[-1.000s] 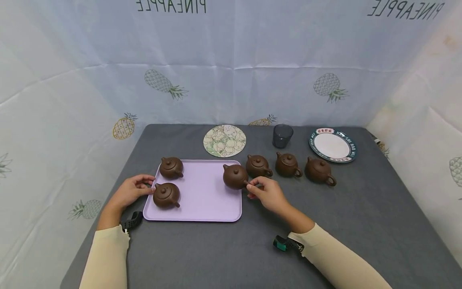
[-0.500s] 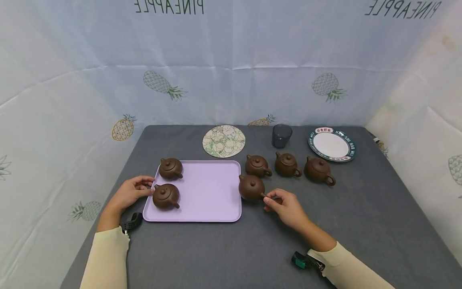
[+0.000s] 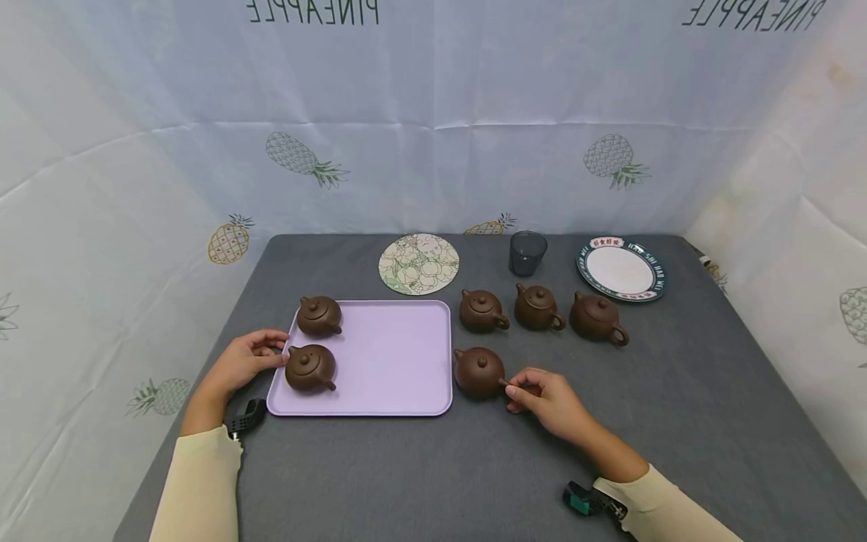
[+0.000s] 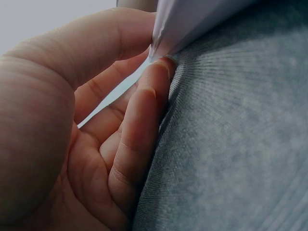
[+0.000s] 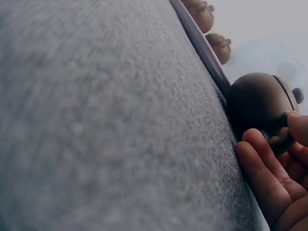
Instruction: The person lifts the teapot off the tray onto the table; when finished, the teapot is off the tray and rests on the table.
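Observation:
A brown teapot (image 3: pixel 479 373) stands on the grey cloth just right of the lilac tray (image 3: pixel 393 361). My right hand (image 3: pixel 552 406) pinches its handle between thumb and fingers; the right wrist view shows the thumb on top of the handle (image 5: pixel 283 143). At the tray's left edge, my left hand (image 3: pixel 244 363) holds the rim, thumb against the tray wall (image 4: pixel 175 29) and fingertips low beside it. Two more brown teapots sit on the tray's left side, a rear teapot (image 3: pixel 319 316) and a front teapot (image 3: pixel 310 369) near the left thumb.
Behind the held teapot, three others stand in a row: a left teapot (image 3: pixel 482 312), a middle teapot (image 3: pixel 537 307) and a right teapot (image 3: pixel 597 316). Farther back are a round floral mat (image 3: pixel 418 264), a dark glass (image 3: pixel 527 254) and a rimmed plate (image 3: pixel 619 269).
My right hand has moved the teapot from over the tray's right edge to the cloth beside it, rightward and nearer to me. The left hand has stayed at the tray.

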`<state>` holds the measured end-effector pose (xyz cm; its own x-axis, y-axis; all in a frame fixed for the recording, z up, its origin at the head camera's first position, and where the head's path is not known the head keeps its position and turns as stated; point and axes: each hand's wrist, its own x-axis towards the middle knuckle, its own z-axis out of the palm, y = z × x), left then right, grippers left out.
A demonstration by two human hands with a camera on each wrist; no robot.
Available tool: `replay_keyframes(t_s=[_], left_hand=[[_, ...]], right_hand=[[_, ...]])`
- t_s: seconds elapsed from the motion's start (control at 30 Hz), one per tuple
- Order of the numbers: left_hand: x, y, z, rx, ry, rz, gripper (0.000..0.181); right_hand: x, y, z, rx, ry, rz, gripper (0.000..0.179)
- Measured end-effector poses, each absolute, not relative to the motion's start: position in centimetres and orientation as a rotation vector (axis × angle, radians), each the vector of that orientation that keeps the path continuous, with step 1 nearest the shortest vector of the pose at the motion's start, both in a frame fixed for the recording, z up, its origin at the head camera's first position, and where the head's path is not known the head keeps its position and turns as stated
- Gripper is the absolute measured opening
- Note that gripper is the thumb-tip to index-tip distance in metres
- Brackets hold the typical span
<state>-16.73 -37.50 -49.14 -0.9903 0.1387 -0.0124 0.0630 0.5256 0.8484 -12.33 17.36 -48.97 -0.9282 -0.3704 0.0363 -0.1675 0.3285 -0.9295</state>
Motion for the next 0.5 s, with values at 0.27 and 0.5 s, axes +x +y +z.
replay_keyframes(t_s=[0.27, 0.5], left_hand=[[-16.74, -37.17, -49.11, 0.189, 2.675, 1.474, 0.041], [-16.69, -37.37, -49.05, 0.169, 2.676, 1.46, 0.041]], right_hand=[[-12.15, 17.33, -48.97, -0.48, 2.359, -1.665, 0.012], [-12.57, 17.62, -48.92, -0.529, 2.387, -1.606, 0.015]])
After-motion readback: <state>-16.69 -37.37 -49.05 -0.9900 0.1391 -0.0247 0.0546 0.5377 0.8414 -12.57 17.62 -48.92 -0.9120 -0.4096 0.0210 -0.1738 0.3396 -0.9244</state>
